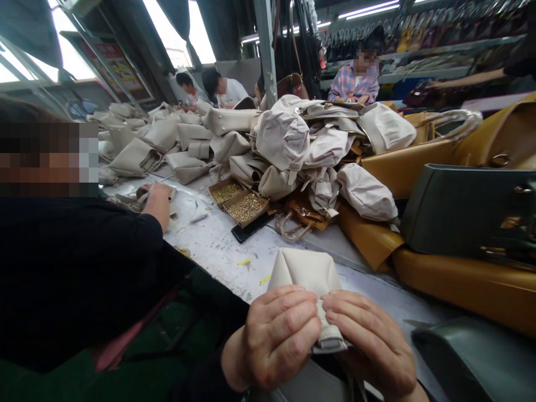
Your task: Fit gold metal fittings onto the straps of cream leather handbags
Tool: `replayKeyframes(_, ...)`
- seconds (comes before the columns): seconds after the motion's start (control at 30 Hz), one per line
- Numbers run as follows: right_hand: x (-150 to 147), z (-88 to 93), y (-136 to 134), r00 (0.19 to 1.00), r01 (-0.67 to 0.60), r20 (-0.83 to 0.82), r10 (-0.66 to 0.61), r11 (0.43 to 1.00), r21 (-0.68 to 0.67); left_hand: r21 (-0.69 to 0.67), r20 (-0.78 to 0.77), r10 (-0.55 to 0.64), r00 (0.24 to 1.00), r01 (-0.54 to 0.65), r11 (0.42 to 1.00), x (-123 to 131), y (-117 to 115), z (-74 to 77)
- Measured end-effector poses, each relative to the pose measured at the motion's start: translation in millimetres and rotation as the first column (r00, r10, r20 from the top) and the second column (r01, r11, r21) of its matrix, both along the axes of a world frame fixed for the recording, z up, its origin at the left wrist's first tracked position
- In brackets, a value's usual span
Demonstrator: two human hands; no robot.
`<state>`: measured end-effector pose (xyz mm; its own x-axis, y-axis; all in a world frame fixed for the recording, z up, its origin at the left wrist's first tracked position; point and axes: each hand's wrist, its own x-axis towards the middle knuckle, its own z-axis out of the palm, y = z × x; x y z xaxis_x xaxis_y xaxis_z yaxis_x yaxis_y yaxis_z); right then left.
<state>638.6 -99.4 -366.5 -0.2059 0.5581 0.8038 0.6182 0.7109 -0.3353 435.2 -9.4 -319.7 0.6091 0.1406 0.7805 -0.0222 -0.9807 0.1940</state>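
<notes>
Both of my hands grip a folded cream fabric piece [307, 273] at the near edge of the worktable [218, 245]. My left hand [274, 335] is closed around its lower left part, fingers curled over the cloth. My right hand [372, 343] pinches its lower right corner, fingers pressed together. The top of the piece stands up above my fingers; its lower end is hidden between my hands.
A co-worker in black sits close on my left, a hand [157, 195] on the table. Two trays of small brass fittings [239, 202] lie mid-table beside a pile of cream bags [293, 145]. Mustard bags [439, 162] and a dark green bag [469, 209] crowd the right. Other people work at the back.
</notes>
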Motion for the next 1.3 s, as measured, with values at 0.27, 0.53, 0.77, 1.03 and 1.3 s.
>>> replayKeyframes(0.27,-1.2,10.5,-3.1,1.000,0.025,0.001,-0.025,0.999,0.036,-0.016,0.014,-0.087,0.996,0.087,0.996,5.8,1.3,1.8)
replayKeyframes(0.53,-3.7,0.4,-15.0,0.999,0.032,0.025,-0.034,0.998,0.061,-0.080,0.013,-0.074,0.997,0.075,0.994,2.7,-6.7,-0.1)
replayKeyframes(0.77,-7.5,19.0,2.8,0.977,-0.176,-0.144,0.157,0.975,-0.133,-0.119,-0.018,-0.111,0.994,0.108,0.987,-0.9,-2.6,-2.7)
replayKeyframes(1.03,-13.2,21.3,8.6,0.982,-0.076,-0.184,0.048,0.986,-0.151,-0.303,0.040,-0.078,0.996,0.087,0.949,3.5,2.7,-7.1)
replayKeyframes(1.3,-16.6,12.2,31.0,0.987,0.039,-0.142,-0.078,0.965,-0.260,-0.331,-0.009,0.121,0.993,-0.117,0.936,9.9,9.2,-23.9)
